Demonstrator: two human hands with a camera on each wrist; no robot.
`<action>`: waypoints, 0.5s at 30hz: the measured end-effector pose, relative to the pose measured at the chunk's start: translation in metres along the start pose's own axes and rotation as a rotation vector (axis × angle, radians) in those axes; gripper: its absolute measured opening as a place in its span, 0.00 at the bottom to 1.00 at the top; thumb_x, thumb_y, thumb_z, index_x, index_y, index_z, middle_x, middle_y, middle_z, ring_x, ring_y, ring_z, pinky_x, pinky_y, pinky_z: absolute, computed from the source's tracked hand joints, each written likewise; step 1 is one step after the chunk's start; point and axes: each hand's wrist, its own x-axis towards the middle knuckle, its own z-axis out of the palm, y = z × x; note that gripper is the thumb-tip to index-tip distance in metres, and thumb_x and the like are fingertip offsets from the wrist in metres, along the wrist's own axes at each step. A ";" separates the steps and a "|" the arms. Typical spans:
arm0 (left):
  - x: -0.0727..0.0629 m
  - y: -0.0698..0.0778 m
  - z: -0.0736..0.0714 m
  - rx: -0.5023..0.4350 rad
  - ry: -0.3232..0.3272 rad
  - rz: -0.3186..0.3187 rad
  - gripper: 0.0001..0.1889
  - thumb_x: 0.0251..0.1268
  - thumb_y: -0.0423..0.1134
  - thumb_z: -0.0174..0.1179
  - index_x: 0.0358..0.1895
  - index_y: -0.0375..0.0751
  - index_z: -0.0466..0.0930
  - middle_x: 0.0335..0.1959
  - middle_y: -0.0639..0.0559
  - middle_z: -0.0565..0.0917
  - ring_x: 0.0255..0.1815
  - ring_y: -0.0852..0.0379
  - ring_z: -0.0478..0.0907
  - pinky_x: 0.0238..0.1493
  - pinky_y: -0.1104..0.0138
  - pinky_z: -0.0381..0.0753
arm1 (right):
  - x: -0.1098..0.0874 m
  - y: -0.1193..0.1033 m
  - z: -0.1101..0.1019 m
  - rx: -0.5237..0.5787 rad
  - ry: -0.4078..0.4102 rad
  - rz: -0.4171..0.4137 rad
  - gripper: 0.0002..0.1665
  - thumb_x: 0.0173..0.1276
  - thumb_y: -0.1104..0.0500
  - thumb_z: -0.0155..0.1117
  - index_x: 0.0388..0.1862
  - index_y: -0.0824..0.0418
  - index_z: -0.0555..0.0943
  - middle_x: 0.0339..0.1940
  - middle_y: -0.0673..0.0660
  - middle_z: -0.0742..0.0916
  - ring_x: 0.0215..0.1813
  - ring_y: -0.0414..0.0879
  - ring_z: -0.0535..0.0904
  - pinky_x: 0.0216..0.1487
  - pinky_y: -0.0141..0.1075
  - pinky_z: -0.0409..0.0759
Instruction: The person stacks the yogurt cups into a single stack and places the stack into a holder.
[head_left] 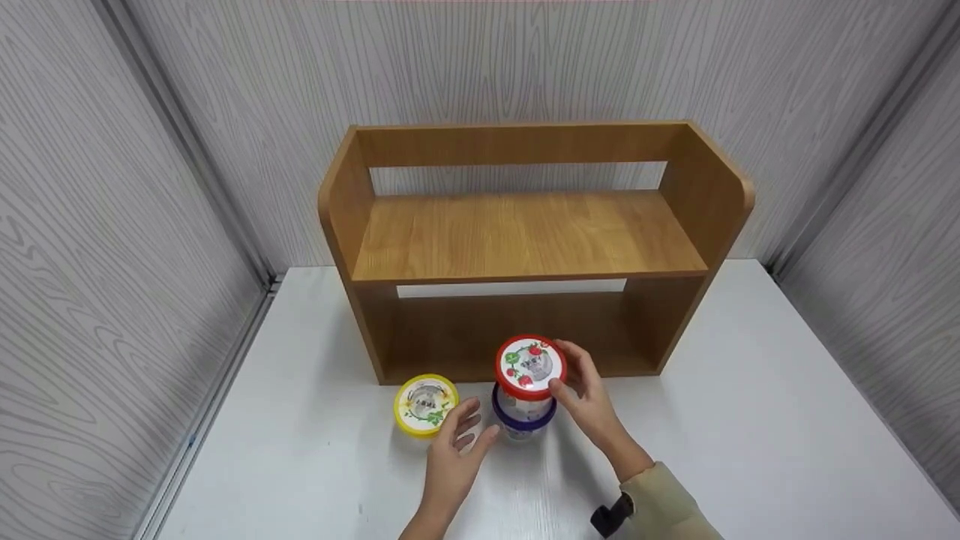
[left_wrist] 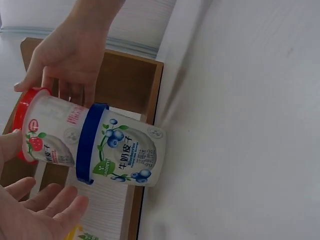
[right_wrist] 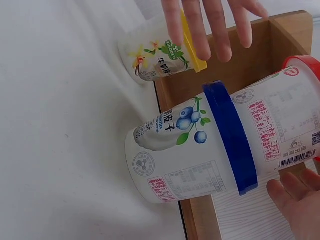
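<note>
My right hand holds the red-lidded tub by its right side, the thumb at the near rim and the fingers at the far rim. That tub, printed with strawberries, stands on top of a blue-lidded tub with blueberries on its label. My left hand is left of the stack, its fingers spread and relaxed, holding nothing. Just left of these fingers stands a yellow-lidded tub with a flower on its label. In the head view most of the blue-lidded tub is hidden under the upper one.
Behind the tubs stands a two-tier wooden shelf with raised sides. It rests on a white table. Grey wood-patterned panels close off the back and both sides.
</note>
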 end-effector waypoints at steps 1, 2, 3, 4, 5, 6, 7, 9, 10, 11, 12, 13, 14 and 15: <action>-0.001 0.002 -0.003 -0.002 0.003 0.005 0.32 0.55 0.50 0.66 0.61 0.40 0.68 0.59 0.44 0.74 0.58 0.48 0.72 0.56 0.52 0.72 | 0.000 0.000 0.000 -0.002 -0.001 0.002 0.32 0.66 0.70 0.55 0.67 0.70 0.57 0.65 0.64 0.68 0.64 0.55 0.67 0.62 0.44 0.68; -0.002 0.003 -0.005 0.001 0.007 0.010 0.32 0.54 0.50 0.66 0.61 0.40 0.68 0.59 0.45 0.74 0.58 0.49 0.72 0.57 0.53 0.72 | 0.000 0.000 0.000 -0.003 -0.003 0.004 0.32 0.66 0.69 0.55 0.67 0.70 0.57 0.66 0.64 0.68 0.64 0.55 0.67 0.62 0.41 0.69; -0.002 0.004 -0.008 0.001 0.012 0.017 0.32 0.54 0.49 0.66 0.61 0.41 0.68 0.59 0.46 0.74 0.59 0.49 0.72 0.57 0.54 0.72 | 0.000 0.000 0.000 -0.003 -0.005 0.006 0.33 0.66 0.69 0.55 0.67 0.70 0.57 0.66 0.64 0.68 0.64 0.55 0.67 0.61 0.39 0.69; -0.003 0.005 -0.011 0.005 0.019 0.025 0.31 0.54 0.49 0.66 0.61 0.41 0.68 0.59 0.46 0.74 0.59 0.50 0.72 0.57 0.54 0.72 | 0.000 -0.001 0.000 -0.002 -0.008 0.005 0.33 0.66 0.69 0.55 0.67 0.69 0.57 0.66 0.64 0.68 0.64 0.55 0.67 0.61 0.38 0.69; -0.003 0.006 -0.014 0.009 0.027 0.038 0.31 0.55 0.48 0.66 0.60 0.42 0.69 0.59 0.47 0.74 0.58 0.51 0.72 0.57 0.55 0.72 | 0.000 -0.001 0.000 -0.003 -0.010 0.005 0.33 0.66 0.68 0.55 0.67 0.69 0.57 0.66 0.64 0.68 0.64 0.55 0.67 0.61 0.37 0.70; -0.004 0.006 -0.016 0.015 0.037 0.060 0.29 0.55 0.46 0.66 0.60 0.42 0.69 0.58 0.48 0.75 0.58 0.52 0.73 0.56 0.56 0.73 | 0.000 0.000 0.000 -0.008 -0.011 0.004 0.32 0.66 0.68 0.55 0.67 0.69 0.58 0.65 0.64 0.68 0.63 0.54 0.67 0.61 0.37 0.70; -0.004 0.006 -0.019 0.022 0.050 0.087 0.28 0.55 0.45 0.66 0.59 0.41 0.70 0.57 0.48 0.75 0.57 0.52 0.73 0.56 0.57 0.74 | 0.000 0.000 0.000 -0.008 -0.013 0.003 0.32 0.66 0.68 0.56 0.67 0.69 0.58 0.65 0.64 0.69 0.63 0.55 0.68 0.61 0.39 0.70; -0.005 0.005 -0.025 0.036 0.084 0.147 0.26 0.55 0.41 0.66 0.58 0.41 0.71 0.55 0.48 0.77 0.56 0.54 0.74 0.54 0.59 0.75 | 0.000 0.000 0.001 -0.004 -0.013 0.001 0.32 0.65 0.68 0.56 0.67 0.69 0.59 0.64 0.64 0.70 0.61 0.54 0.69 0.61 0.44 0.70; -0.005 0.004 -0.027 0.043 0.105 0.178 0.25 0.55 0.40 0.67 0.57 0.40 0.72 0.55 0.47 0.77 0.55 0.55 0.74 0.53 0.60 0.76 | 0.000 0.001 0.001 -0.003 -0.010 -0.001 0.32 0.65 0.67 0.57 0.66 0.69 0.60 0.63 0.64 0.70 0.61 0.54 0.69 0.61 0.47 0.70; -0.005 0.004 -0.030 0.048 0.129 0.211 0.24 0.55 0.39 0.67 0.56 0.40 0.73 0.54 0.47 0.77 0.55 0.55 0.74 0.52 0.61 0.76 | 0.000 0.001 0.001 -0.001 -0.006 -0.002 0.32 0.65 0.67 0.57 0.66 0.69 0.60 0.63 0.64 0.70 0.60 0.54 0.69 0.60 0.50 0.69; -0.005 0.003 -0.033 0.059 0.153 0.235 0.24 0.55 0.38 0.67 0.56 0.40 0.73 0.53 0.48 0.77 0.54 0.56 0.74 0.51 0.62 0.77 | 0.000 0.002 0.001 0.004 -0.003 -0.004 0.32 0.65 0.67 0.58 0.66 0.69 0.60 0.63 0.64 0.70 0.60 0.54 0.70 0.60 0.52 0.69; -0.004 0.002 -0.036 0.070 0.178 0.256 0.23 0.55 0.37 0.67 0.55 0.40 0.73 0.53 0.48 0.78 0.54 0.57 0.74 0.51 0.62 0.77 | 0.000 0.003 0.001 0.010 0.000 -0.006 0.32 0.64 0.67 0.59 0.66 0.69 0.60 0.63 0.64 0.71 0.59 0.54 0.70 0.60 0.53 0.68; -0.004 0.001 -0.039 0.082 0.204 0.273 0.23 0.55 0.37 0.67 0.55 0.41 0.73 0.53 0.49 0.78 0.54 0.58 0.74 0.50 0.62 0.78 | 0.000 0.003 0.001 0.012 0.004 -0.007 0.32 0.64 0.67 0.59 0.66 0.69 0.61 0.62 0.65 0.71 0.59 0.54 0.70 0.60 0.54 0.68; -0.004 0.000 -0.041 0.094 0.227 0.289 0.23 0.55 0.37 0.67 0.54 0.40 0.73 0.53 0.50 0.78 0.54 0.58 0.74 0.50 0.62 0.78 | 0.000 0.004 0.002 0.017 0.006 -0.008 0.32 0.64 0.67 0.59 0.65 0.70 0.61 0.62 0.65 0.71 0.59 0.54 0.70 0.59 0.54 0.68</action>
